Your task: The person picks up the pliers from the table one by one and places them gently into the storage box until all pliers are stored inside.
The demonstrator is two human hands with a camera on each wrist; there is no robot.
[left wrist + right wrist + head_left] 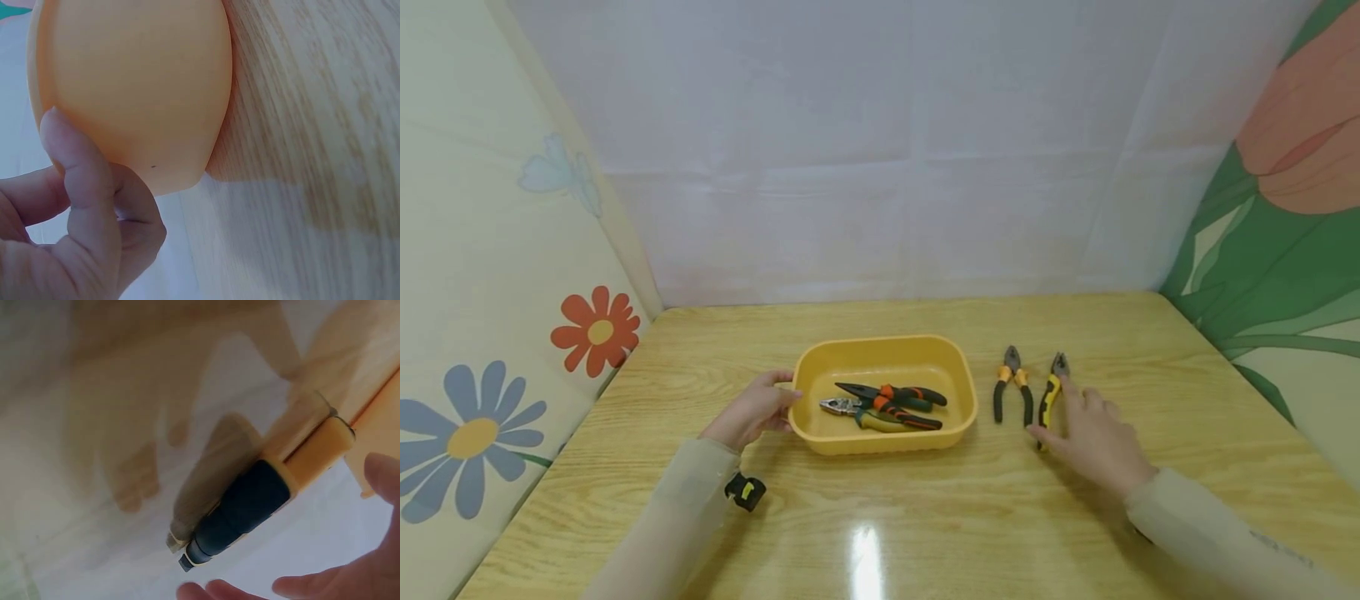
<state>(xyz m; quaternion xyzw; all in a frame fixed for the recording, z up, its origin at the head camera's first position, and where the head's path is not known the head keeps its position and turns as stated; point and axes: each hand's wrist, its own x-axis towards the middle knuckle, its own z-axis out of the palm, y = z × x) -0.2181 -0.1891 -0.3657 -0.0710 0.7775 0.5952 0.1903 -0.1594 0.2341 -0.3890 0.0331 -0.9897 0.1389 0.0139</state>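
Note:
My left hand point(758, 412) grips the left end of a yellow plastic basin point(880, 446), its thumb over the rim in the left wrist view. Inside the basin lie several pliers, among them black-nosed long-nose pliers point(857, 389) and pliers with a silver head point(841, 406). My right hand point(1099, 437) reaches over yellow-and-black pliers point(1047, 408) on the table, thumb and fingers spread to either side. In the right wrist view those pliers point(244, 512) lie just beyond the fingertips, with a gap between. Beside them, pliers with orange-and-black handles point(1028, 404) lie with handles parted.
The wooden table point(925, 525) has a white cloth point(880, 208) hanging behind its far edge. Flower-printed cloths point(475, 350) hang at both sides. A black-and-yellow object point(746, 492) is at my left wrist.

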